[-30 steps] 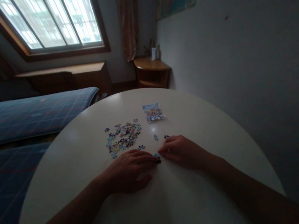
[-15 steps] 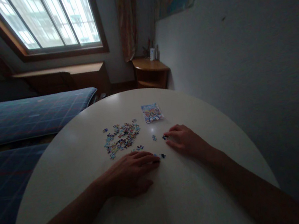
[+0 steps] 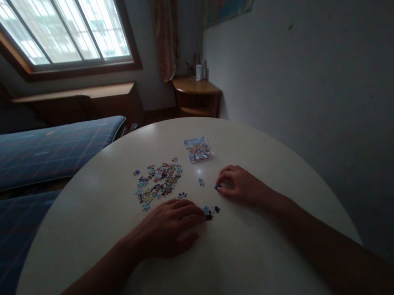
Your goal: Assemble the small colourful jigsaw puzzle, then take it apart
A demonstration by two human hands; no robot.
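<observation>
My left hand lies flat on the round white table, fingers stretched out, fingertips touching a small joined cluster of blue puzzle pieces. My right hand rests a little further back to the right, fingers curled and pinching a dark puzzle piece at its fingertips. A heap of loose coloured puzzle pieces lies beyond my left hand. One stray piece sits between the heap and my right hand.
A small picture card lies further back on the table. A bed with a blue checked cover stands to the left. A wooden corner shelf and a window are behind; a grey wall runs close on the right.
My right hand left the small cluster, reached back to a dark piece further off and closed its fingers on it. My left hand stayed on the cluster.
</observation>
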